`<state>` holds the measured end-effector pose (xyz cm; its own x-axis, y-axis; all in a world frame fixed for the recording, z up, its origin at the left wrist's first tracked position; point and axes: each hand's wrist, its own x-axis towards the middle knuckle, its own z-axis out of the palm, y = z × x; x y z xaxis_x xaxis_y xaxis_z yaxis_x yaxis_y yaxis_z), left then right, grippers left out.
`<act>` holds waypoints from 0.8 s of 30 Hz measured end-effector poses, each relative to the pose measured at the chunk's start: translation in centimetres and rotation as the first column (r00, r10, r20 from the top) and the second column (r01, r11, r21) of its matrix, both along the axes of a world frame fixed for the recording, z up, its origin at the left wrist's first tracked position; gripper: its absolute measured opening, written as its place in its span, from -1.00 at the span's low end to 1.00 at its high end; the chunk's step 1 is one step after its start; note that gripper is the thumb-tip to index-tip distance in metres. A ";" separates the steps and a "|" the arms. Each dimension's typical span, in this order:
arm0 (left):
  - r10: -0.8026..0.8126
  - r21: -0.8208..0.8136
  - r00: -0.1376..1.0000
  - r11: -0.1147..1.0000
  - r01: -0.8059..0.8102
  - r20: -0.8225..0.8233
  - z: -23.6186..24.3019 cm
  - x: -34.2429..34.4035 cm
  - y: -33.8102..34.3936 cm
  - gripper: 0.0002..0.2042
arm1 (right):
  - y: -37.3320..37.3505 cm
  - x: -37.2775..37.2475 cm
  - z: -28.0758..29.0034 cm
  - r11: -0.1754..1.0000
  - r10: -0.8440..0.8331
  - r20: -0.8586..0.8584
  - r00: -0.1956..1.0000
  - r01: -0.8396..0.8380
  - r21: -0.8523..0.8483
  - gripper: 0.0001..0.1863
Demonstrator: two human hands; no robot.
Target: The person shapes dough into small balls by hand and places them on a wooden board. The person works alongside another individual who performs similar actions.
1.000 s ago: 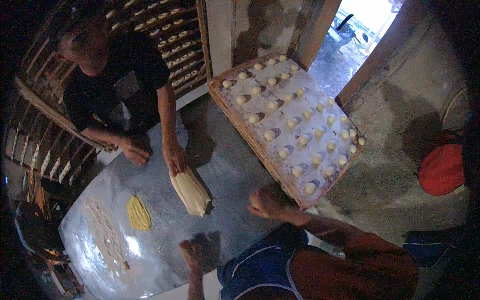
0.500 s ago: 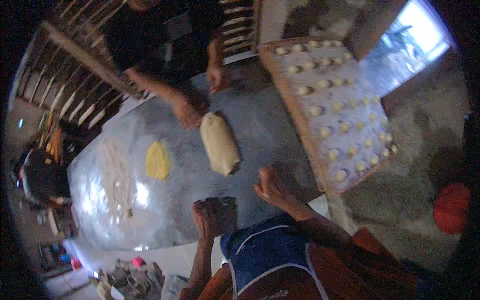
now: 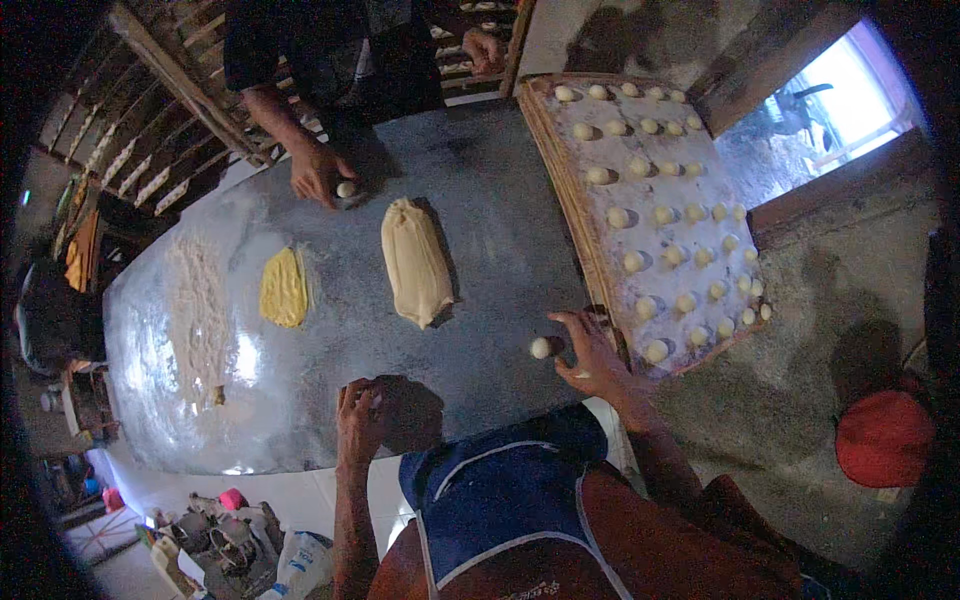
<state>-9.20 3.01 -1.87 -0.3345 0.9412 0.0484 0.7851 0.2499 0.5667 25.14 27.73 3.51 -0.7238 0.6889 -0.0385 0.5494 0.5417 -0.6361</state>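
Note:
Just left of my right hand (image 3: 597,362) lies a small round dough ball (image 3: 541,347). The fingers of that hand are spread, and the ball sits apart from them on the dark table. My left hand (image 3: 360,425) is raised at the table's near edge with its fingers curled in. Whatever it may hold is mostly hidden. A long, pale dough log (image 3: 416,262) rests in the middle of the table, beyond both hands. Across from me, a co-worker's hand (image 3: 318,172) touches another small dough ball (image 3: 346,189).
To the right, a floured wooden board (image 3: 625,185) carries rows of dough balls. A yellow, soft-looking mass (image 3: 284,288) and a streak of flour (image 3: 198,320) lie on the left of the table (image 3: 480,390). A red rounded object (image 3: 885,437) is at far right.
My right hand has gone from closed to spread, and a dough ball now shows beside it. The co-worker's one hand has left the log's side; the other has lifted off the table.

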 end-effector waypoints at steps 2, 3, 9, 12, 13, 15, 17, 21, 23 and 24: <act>-0.016 0.007 0.999 1.000 0.015 0.037 0.1 0.3 0.6 -0.62 | -0.9 -0.1 -0.7 0.999 0.022 -0.008 1.000 -0.022 0.040 -0.32; -0.023 -0.004 0.999 1.000 0.023 0.028 0.1 0.0 0.6 -0.62 | -1.5 -0.2 -2.4 0.999 0.029 0.003 1.000 -0.029 0.045 -0.35; 0.140 -0.007 0.900 0.989 -0.151 0.413 3.4 1.4 1.9 -0.71 | -4.0 -2.6 -4.2 0.992 -0.038 -0.033 0.999 0.034 -0.121 -0.59; 0.200 -0.079 0.351 0.941 -0.330 0.915 6.1 4.4 3.8 -0.67 | -5.5 -6.2 -0.2 0.901 -0.073 -0.323 0.943 -0.076 -0.427 -0.67; 0.189 -0.105 0.256 0.945 -0.309 0.948 7.2 5.1 4.5 -0.65 | -5.7 -7.4 1.5 0.863 -0.063 -0.346 0.936 -0.123 -0.490 -0.68; 0.096 -0.070 0.079 0.956 -0.284 0.992 7.5 6.1 4.7 -0.63 | -6.3 -9.6 3.6 0.821 -0.041 -0.388 0.921 -0.190 -0.538 -0.67; 0.114 -0.078 0.126 0.962 -0.263 0.985 9.1 7.1 5.3 -0.68 | -6.3 -10.8 3.8 0.911 0.055 -0.488 0.871 -0.244 -0.332 -0.67; 0.147 -0.108 0.264 0.982 -0.156 0.953 9.4 6.2 5.1 -0.68 | -5.8 -10.9 3.5 0.847 0.178 -0.490 0.853 -0.386 -0.366 -0.66; -0.012 0.011 0.276 1.000 0.005 0.961 8.1 4.7 4.7 -0.70 | -4.9 -10.6 4.8 0.663 0.333 -0.373 0.866 -0.496 -0.561 -0.68; -0.091 0.069 0.270 0.994 0.090 0.959 7.8 4.2 4.6 -0.70 | -4.5 -10.2 5.2 0.554 0.412 -0.322 0.852 -0.515 -0.654 -0.68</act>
